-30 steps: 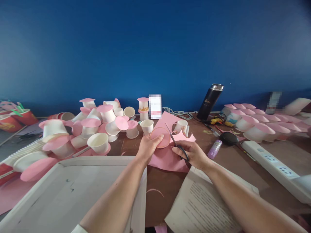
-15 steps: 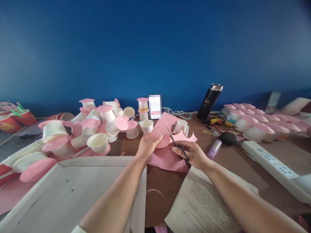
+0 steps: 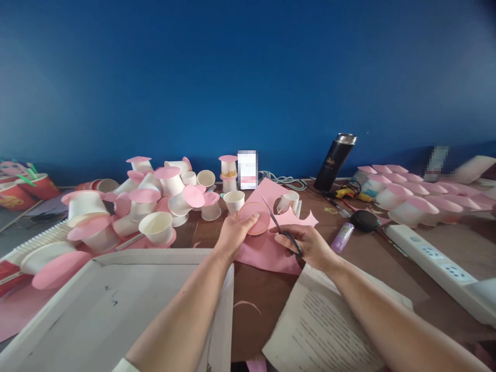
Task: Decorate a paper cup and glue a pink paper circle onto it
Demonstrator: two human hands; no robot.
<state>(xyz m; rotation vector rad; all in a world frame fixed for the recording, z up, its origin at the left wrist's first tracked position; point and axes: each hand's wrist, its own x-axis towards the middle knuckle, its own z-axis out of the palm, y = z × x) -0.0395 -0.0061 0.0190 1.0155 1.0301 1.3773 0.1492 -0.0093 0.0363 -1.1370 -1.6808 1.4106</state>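
On the brown surface, cutting looks well along: many white cups to the left carry pink discs, and more capped cups stand in close rows at the right. An open cup near the middle and another cup by the white tray show uncovered mouths. A curved offcut lies near a printed page.

The left hand is pinched narrow on a round pink disc, thumb flat on top, above the pink sheet. The disc has a darker line around its edge; whether it is fully cut free cannot be told. The right hand is closed around the handles of the black scissors, whose blades point up beside the disc; how far they are parted is unclear. Just beyond lies a jagged pink scrap.
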